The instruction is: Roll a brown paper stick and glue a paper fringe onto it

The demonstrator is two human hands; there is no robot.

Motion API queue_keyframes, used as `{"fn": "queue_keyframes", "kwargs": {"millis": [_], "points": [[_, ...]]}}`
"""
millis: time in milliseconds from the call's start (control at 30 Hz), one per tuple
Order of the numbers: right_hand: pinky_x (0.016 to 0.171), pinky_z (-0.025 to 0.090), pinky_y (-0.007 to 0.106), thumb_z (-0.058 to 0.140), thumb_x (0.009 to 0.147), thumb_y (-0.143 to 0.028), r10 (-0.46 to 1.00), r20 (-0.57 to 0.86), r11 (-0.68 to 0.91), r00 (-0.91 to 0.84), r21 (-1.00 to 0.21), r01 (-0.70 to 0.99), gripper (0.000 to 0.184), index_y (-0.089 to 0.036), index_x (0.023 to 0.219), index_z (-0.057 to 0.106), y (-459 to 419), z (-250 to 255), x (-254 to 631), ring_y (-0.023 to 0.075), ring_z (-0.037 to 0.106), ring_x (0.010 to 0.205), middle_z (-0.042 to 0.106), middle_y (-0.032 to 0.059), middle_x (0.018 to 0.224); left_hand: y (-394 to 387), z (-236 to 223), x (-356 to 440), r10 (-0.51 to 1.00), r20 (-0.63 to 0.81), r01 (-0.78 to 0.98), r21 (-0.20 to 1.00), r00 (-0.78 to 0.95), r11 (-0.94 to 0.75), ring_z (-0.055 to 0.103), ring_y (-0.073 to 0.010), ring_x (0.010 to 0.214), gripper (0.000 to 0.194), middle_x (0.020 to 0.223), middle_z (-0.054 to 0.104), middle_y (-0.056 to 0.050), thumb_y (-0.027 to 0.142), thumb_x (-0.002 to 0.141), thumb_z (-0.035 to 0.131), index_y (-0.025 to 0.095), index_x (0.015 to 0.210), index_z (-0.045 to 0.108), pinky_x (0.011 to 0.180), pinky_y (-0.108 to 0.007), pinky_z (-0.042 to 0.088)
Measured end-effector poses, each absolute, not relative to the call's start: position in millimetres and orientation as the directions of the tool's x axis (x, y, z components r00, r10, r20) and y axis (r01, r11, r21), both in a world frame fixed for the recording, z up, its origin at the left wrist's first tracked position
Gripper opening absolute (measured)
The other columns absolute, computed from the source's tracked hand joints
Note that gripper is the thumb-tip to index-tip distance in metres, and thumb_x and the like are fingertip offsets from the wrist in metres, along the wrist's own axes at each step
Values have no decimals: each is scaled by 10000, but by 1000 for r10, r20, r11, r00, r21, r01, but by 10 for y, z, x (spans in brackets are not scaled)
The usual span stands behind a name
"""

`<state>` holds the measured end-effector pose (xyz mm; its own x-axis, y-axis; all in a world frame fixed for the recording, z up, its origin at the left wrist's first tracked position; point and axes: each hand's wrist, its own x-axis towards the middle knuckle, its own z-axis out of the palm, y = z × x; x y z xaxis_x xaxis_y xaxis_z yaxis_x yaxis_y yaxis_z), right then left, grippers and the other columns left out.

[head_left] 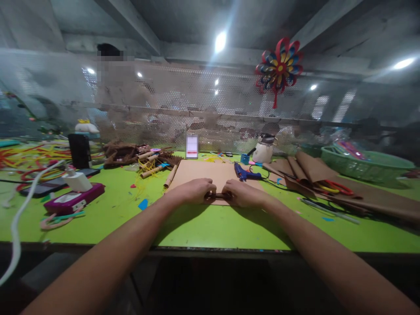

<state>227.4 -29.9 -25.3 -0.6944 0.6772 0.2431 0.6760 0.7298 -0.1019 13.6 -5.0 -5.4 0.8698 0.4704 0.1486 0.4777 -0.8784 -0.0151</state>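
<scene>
A flat tan sheet of paper or card (200, 171) lies on the green table in front of me. Over its near edge, my left hand (199, 190) and my right hand (241, 192) face each other with curled fingers. Both pinch the ends of a short dark brown strip (220, 197) that spans the small gap between them. What the strip is made of is too blurred to tell. A blue glue gun (246, 173) rests just beyond my right hand, on the sheet's right side.
A purple power strip (75, 199) with a white plug stands left. Brown paper rolls (151, 164) lie behind my left hand; more brown paper (315, 168) and a green basket (367, 164) are right. A phone (192, 146) and a white jug (263, 151) stand at the back.
</scene>
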Motion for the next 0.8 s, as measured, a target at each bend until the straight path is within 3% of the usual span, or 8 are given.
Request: {"fn": "queue_keyframes", "kwargs": {"millis": [133,200,300,433,533,667,800], "points": [[651,389,228,497,741,-94,721,212,691,-659,-283,665,263,-151,972,610,-281,-184,2311,137,522,746,605,56,894,-29,-67,122,493,150,499,0,857,-867,512,-130,635,128,764,563,-36,228,711,536,181,787,627,601,-227,369],[647,390,229,484,781,-145,732,216,680,-646,-292,673,250,-151,993,616,-283,-170,2303,138,531,740,615,62,894,-24,-73,120,506,149,510,11,850,-860,516,-132,643,141,768,572,-38,219,702,537,181,796,635,602,-228,369],[618,365,228,488,812,-209,721,228,692,-654,-197,694,197,-149,898,655,-282,-187,2270,142,517,706,612,67,814,-39,-65,121,523,160,527,18,837,-850,511,-134,642,179,772,580,-44,190,691,526,179,819,651,590,-229,361],[602,339,218,501,795,-136,709,276,693,-649,-103,713,165,-140,836,661,-260,-244,2244,128,499,675,590,63,776,-56,-33,120,559,210,559,64,802,-827,507,-140,660,256,801,588,-56,204,692,512,178,897,662,585,-232,352],[614,343,223,542,786,-157,690,332,692,-643,-45,720,115,-136,820,649,-254,-263,2241,132,492,685,574,59,773,-13,-8,109,610,213,574,210,763,-791,515,-147,705,319,841,606,-57,263,721,504,171,989,650,608,-229,358],[656,363,256,567,800,-241,624,428,703,-654,59,709,127,-131,827,625,-295,-237,2194,164,478,758,548,80,812,70,35,73,691,141,567,471,709,-676,481,-126,613,416,685,602,-28,432,821,390,125,792,669,580,-232,353],[706,367,292,491,851,-193,535,495,709,-685,178,683,126,-132,850,601,-342,-226,2108,189,451,823,537,94,831,54,83,33,691,78,526,588,719,-614,413,-103,510,509,534,541,-5,518,833,360,123,645,620,525,-234,327]]}}
